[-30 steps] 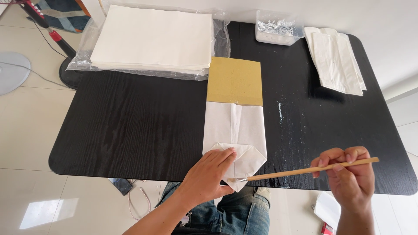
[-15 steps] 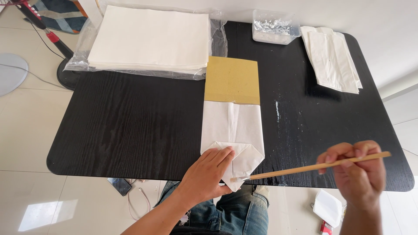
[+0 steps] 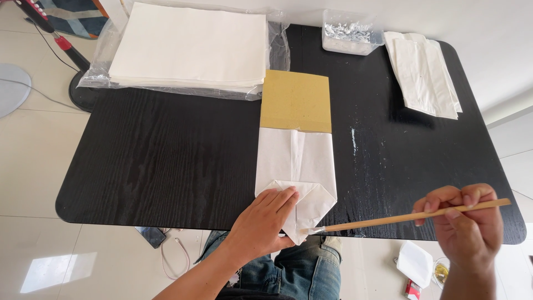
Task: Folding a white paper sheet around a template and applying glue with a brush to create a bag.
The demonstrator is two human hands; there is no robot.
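A folded white paper bag (image 3: 296, 161) lies on the black table (image 3: 166, 155), slipped over a yellow cardboard sheet (image 3: 296, 100) that sticks out at its far end. My left hand (image 3: 265, 221) presses flat on the folded bottom flaps at the table's near edge. My right hand (image 3: 463, 225) grips a thin wooden brush (image 3: 400, 216), its pale tip touching the lower point of the flap.
A stack of white paper sheets on clear plastic (image 3: 189, 44) lies at the back left. A clear tub of shiny bits (image 3: 350, 36) and a pile of finished white bags (image 3: 425, 72) sit at the back right. White smears (image 3: 353, 141) mark the table.
The brush tip has slid down along the flap towards its lower point. My right hand moved slightly right. My left hand stays pressed on the fold.
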